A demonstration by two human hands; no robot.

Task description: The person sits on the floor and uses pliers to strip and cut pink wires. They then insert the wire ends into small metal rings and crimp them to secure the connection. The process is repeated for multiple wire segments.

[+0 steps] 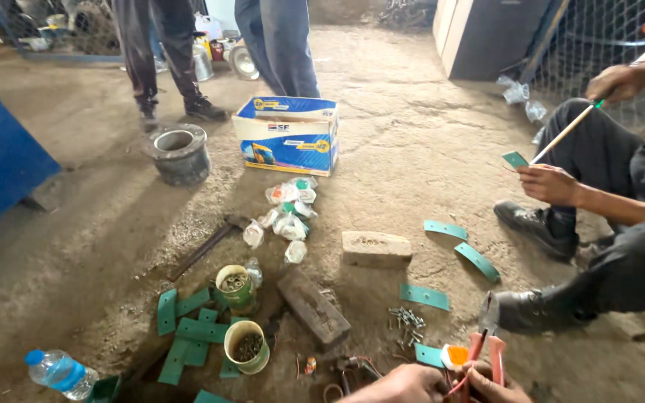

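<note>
Two bare hands only, low at bottom edge of head view. Left hand (404, 384): back and knuckles showing, rounded, ungloved, cropped at the wrist by the frame. Right hand (496, 389): smaller slice visible, knuckles and upper fingers (515, 388), ungloved too. Dusty-looking on the backs, hard to confirm. Wrists, forearms, sleeves out of frame; clothing impossible to tell.
</note>
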